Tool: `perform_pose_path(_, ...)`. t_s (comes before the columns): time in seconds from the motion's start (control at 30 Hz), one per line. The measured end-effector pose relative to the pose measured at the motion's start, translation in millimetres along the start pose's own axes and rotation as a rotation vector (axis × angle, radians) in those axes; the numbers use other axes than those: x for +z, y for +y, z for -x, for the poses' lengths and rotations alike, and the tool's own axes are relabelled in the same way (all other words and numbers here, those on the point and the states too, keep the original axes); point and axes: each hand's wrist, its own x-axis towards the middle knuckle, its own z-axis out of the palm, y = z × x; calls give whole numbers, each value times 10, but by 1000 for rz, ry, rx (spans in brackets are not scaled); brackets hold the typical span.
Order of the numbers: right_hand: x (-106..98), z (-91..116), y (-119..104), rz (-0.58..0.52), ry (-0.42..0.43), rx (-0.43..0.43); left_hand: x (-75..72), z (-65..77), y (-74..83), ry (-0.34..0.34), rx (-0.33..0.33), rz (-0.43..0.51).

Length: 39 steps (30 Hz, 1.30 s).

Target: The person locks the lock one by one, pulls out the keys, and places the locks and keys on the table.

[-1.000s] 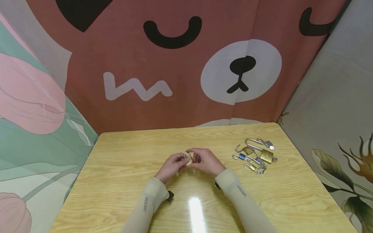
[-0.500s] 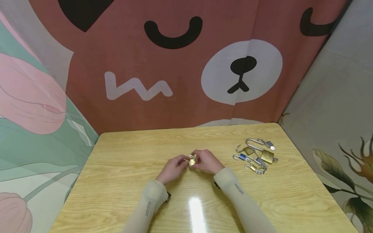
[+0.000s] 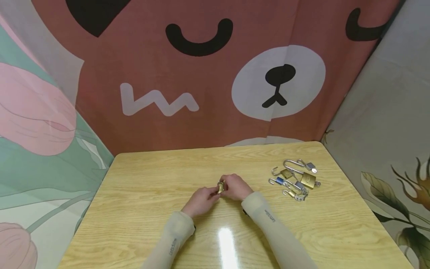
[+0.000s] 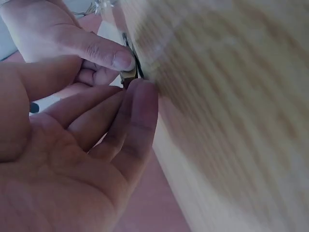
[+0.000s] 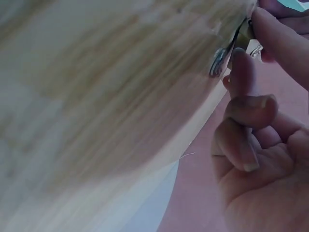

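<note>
A small brass padlock [image 3: 220,187] is between my two hands, close over the wooden table [image 3: 151,186]. My right hand [image 3: 236,186] pinches it from the right with thumb and fingertips. From the left, my left hand [image 3: 202,201] grips it with bent fingers. In the left wrist view a bit of the padlock's brass body [image 4: 127,77] shows between the fingertips, and most of it is covered. The right wrist view shows the brass edge [image 5: 245,36] beside my fingertip, with the other fingers curled.
To the right lies a group of padlocks: a large brass one [image 3: 308,180] with a long shackle, a blue one [image 3: 279,181], a small brass one [image 3: 292,194] and several others, some with keys. A printed bear curtain [image 3: 168,123] hangs behind the table.
The padlock was turned in the fingers, stood upright half a second ago, and is now lower and more covered. My left hand moved right and closed in on it.
</note>
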Motion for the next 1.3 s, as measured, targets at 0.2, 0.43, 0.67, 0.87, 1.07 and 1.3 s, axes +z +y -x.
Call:
perform_pose_path(0.2, -6, -3, 16, -7, -7, 16, 2, 18, 32, 17, 69, -86)
perform_pose_path(0.43, -23, 13, 29, -18, -7, 16, 24, 18, 50, 42, 73, -136)
perform_pose_path(0.67, -12, 32, 46, -23, 8, 10, 10, 25, 68, 27, 43, -127)
perform_pose_path(0.87, -77, 89, 79, -26, 41, 7, 6, 44, 36, 18, 1, -107)
perform_pose_path(1.07, -294, 195, 309, -28, 160, 68, 6, 61, 28, 57, -14, -78)
perform_pose_path(1.3, -646, 450, 784, 41, 266, 142, 28, 22, 24, 94, 1, -84)
